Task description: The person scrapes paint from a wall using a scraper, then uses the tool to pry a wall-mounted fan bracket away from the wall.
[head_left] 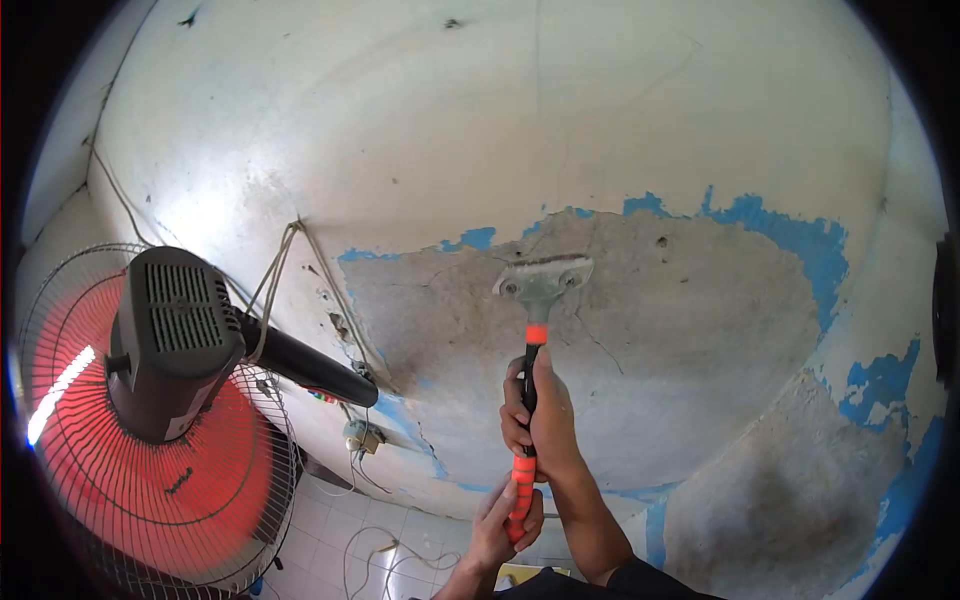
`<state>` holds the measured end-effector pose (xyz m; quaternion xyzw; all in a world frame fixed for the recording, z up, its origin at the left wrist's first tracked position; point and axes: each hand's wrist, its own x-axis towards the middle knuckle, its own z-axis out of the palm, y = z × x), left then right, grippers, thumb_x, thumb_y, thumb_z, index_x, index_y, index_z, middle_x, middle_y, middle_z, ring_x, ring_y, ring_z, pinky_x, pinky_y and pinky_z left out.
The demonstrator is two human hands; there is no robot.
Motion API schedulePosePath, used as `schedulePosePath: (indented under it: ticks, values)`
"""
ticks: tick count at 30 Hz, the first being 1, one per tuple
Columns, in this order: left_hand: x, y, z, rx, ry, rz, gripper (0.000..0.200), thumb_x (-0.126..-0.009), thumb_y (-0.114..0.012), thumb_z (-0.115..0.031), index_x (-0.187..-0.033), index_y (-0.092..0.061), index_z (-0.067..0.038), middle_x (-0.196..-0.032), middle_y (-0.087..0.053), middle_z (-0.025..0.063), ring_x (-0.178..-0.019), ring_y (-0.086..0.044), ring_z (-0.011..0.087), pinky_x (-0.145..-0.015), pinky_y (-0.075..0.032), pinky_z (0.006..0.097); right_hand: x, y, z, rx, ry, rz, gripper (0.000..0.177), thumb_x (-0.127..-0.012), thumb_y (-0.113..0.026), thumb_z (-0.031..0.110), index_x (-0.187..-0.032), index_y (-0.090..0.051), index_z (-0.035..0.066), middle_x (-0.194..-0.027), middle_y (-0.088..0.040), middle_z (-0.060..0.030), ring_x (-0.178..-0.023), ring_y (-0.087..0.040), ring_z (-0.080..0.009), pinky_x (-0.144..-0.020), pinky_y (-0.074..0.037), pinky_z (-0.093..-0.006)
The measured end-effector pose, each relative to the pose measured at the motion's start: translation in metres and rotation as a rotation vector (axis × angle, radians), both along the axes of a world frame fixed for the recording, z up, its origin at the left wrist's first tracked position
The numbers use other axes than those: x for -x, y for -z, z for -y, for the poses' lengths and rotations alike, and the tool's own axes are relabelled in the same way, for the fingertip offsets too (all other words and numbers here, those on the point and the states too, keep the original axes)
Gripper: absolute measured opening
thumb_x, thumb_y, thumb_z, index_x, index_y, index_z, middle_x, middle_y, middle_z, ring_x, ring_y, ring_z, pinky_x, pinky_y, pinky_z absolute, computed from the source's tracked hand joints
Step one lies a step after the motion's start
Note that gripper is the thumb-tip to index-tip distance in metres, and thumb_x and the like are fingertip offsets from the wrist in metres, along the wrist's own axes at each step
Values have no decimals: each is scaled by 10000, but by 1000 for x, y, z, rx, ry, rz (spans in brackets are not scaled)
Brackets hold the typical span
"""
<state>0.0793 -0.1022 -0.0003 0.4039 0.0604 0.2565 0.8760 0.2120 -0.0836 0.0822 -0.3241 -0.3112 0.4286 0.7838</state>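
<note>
Both my hands grip one long-handled scraper [541, 290], its wide head up against the wall and its handle black and orange. My right hand [551, 415] is wrapped round the black upper part of the handle. Lower down, my left hand [493, 527] closes round the orange end. Behind the scraper head is a bare grey patch [690, 310] of wall with fine cracks. Ragged blue paint [775, 225] borders this patch, and pale paint [480, 120] covers the wall above it.
A fan [180, 350] with red blades and a wire cage hangs at left, tied by a cord [275, 275] to the wall. Below it are a wall socket [363, 436] with wires and a loose cable [385, 550] on the tiled floor [325, 520]. Another grey patch [780, 490] lies at lower right.
</note>
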Motion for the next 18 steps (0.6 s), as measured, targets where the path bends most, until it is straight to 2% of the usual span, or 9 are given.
schedulePosePath:
  ticks: [3, 10, 13, 18]
  values:
    - [3, -12, 5, -11, -13, -41, 472, -1045, -343, -400, -1276, -455, -4, -614, -401, 41, -386, -313, 102, -367, -262, 225, 4, -17, 2, 32, 25, 60, 511, -1022, -328, 550, -941, -480, 69, -516, -283, 41, -319, -264, -60, -287, -272, -233]
    - [10, -8, 5, -40, -81, -127, 472, -1051, -348, -413, -1274, -471, -15, -583, -377, 17, -387, -296, 88, -364, -233, 227, 9, -6, -3, 41, -9, 53, 519, -1023, -322, 551, -936, -481, 65, -489, -266, 45, -317, -264, -59, -290, -273, -235]
    - [12, -12, -1, -94, -125, -141, 513, -1043, -338, -447, -1281, -463, -10, -561, -352, 10, -356, -242, 79, -345, -206, 225, 13, -13, -8, 38, -22, 71, 508, -1026, -327, 539, -927, -482, 65, -490, -275, 44, -318, -263, -60, -292, -273, -236]
    - [11, -17, -11, 7, -116, -126, 496, -1041, -353, -428, -1275, -476, -7, -560, -354, 9, -358, -240, 77, -346, -211, 219, 15, -17, -21, 44, 15, 121, 499, -1030, -330, 524, -922, -486, 63, -489, -295, 40, -317, -282, -65, -294, -280, -239]
